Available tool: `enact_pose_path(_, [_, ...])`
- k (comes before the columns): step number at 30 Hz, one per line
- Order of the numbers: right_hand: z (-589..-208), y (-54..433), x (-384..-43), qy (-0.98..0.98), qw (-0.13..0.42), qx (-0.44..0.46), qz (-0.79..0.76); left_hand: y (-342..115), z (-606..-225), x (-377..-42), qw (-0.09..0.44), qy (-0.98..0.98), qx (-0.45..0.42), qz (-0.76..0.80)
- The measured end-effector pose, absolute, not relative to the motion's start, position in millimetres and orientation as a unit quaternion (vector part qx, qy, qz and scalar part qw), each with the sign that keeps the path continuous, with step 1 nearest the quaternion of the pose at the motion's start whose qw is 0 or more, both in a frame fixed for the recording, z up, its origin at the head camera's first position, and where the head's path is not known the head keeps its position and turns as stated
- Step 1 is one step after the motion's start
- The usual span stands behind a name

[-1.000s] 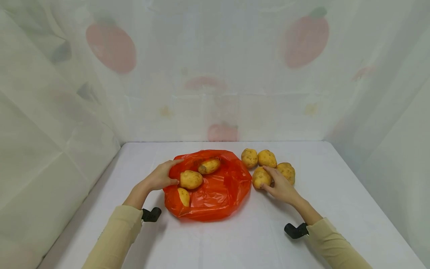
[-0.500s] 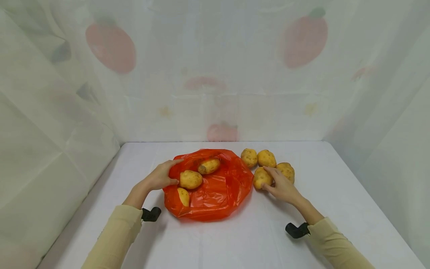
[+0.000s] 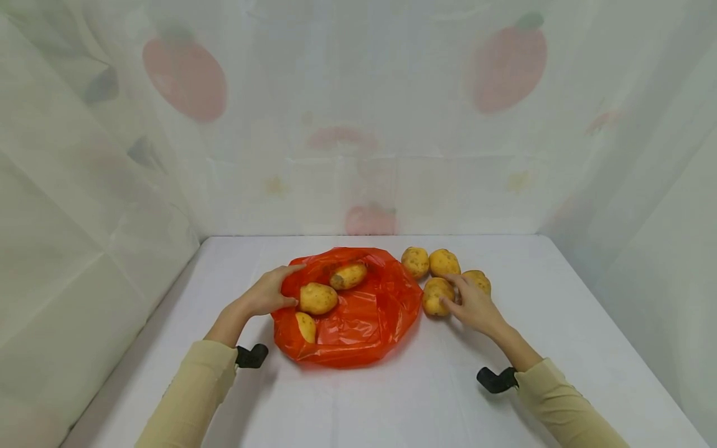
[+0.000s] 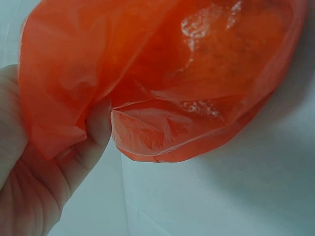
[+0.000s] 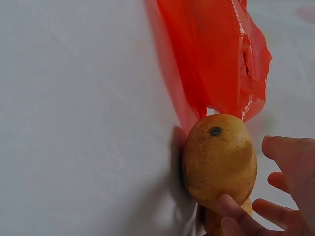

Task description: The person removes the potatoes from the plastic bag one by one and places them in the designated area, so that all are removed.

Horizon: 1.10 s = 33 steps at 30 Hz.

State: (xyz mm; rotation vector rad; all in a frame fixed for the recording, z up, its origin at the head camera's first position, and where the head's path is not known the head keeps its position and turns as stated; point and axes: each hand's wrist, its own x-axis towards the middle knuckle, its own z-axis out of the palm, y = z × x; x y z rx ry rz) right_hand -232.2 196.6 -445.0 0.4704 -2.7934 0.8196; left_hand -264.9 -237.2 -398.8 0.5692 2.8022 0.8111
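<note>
A red plastic bag [image 3: 358, 320] lies with its mouth open on the table, and three potatoes [image 3: 319, 298] show inside it. My left hand [image 3: 269, 292] holds the bag's left rim; in the left wrist view the red film [image 4: 64, 88] passes between thumb and fingers. By the bag's right edge sits a potato [image 3: 437, 297] with a dark spot, seen closer in the right wrist view. Around its right side my right hand [image 3: 475, 305] has its fingers spread. One fingertip [image 5: 229, 201] overlaps the potato's lower part, while the upper finger stands off it.
Behind the right hand are more potatoes: two at the back [image 3: 415, 262] and one partly covered by the hand [image 3: 479, 281]. A white cloth covers the table [image 3: 364, 404]. Pale printed curtains [image 3: 358, 112] enclose the back and sides.
My right hand has loosened from the potato and drawn slightly right, leaving a gap at the thumb side. The potato shifted slightly right earlier. My left hand stays on the bag rim.
</note>
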Motion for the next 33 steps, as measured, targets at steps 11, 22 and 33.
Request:
enact_pose_path(11, [-433,188,-236,-0.928,0.132,0.182,0.298,-238,-399,-265,0.084,0.939,0.188,0.277])
enact_pose_path(22, [-418,167,-236,-0.911,0.117,0.207,0.336,-238,-398,-263,0.080,0.939,0.189,0.275])
enact_pose_path(33, [-401,144,-239,-0.890,0.084,0.239,0.380,-238,-397,-262,0.078,0.939,0.192,0.273])
